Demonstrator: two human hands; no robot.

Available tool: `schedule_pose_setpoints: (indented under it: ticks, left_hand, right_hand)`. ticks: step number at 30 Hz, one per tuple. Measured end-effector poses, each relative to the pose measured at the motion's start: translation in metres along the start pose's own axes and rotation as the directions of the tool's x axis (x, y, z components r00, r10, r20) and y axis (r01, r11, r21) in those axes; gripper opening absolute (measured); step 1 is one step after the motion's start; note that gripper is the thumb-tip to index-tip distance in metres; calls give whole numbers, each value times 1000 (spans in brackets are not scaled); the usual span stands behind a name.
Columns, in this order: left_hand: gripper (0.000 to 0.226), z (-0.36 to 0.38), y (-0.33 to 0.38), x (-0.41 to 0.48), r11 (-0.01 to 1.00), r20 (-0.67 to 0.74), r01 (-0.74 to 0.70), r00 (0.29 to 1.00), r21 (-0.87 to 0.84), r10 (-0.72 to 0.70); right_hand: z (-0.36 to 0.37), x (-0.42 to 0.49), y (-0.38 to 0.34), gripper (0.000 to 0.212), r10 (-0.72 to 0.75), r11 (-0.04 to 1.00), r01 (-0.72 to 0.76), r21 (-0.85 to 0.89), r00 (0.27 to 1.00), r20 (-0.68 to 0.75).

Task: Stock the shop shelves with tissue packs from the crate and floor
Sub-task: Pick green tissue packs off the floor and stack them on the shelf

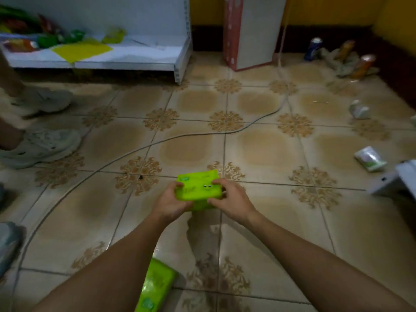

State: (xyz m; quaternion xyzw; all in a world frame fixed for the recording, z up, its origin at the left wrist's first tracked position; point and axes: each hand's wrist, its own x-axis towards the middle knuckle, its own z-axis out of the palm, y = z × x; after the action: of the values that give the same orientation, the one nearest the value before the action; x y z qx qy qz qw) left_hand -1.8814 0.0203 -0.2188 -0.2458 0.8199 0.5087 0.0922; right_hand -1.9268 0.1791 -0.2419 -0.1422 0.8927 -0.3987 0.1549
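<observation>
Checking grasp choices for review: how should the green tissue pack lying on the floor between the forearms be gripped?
Probably from above, across its narrow width: the green tissue pack lies flat on the floor, both long sides free for fingers and thumb.

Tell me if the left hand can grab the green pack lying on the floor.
Probably not yet: the left hand grips the held pack with the right hand; nothing covers the floor pack.
</observation>
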Motion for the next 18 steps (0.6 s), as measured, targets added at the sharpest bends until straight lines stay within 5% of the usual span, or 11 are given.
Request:
schedule_pose_setpoints:
  ticks: [4,8,13,18]
  left_hand:
    - [60,50,71,3,983,-130,-177,977,-59,168]
    - [55,125,162,-27,896,-112,-429,902,-112,418]
    - [51,214,250,-90,714,24,-653,734,-252,679]
    - [43,267,305,-147,531,72,-740,555,-413,829]
  right_hand:
    - [-69,-26,5,63,-68,997,73,10,959,-276]
    - [-160,-73,21,77,-19,1000,15,-12,828,-560]
    - [-272,-154,41,61,-18,984,-138,-112,551,-834]
    - [-345,-227,68,50,-69,971,-191,-144,354,-933]
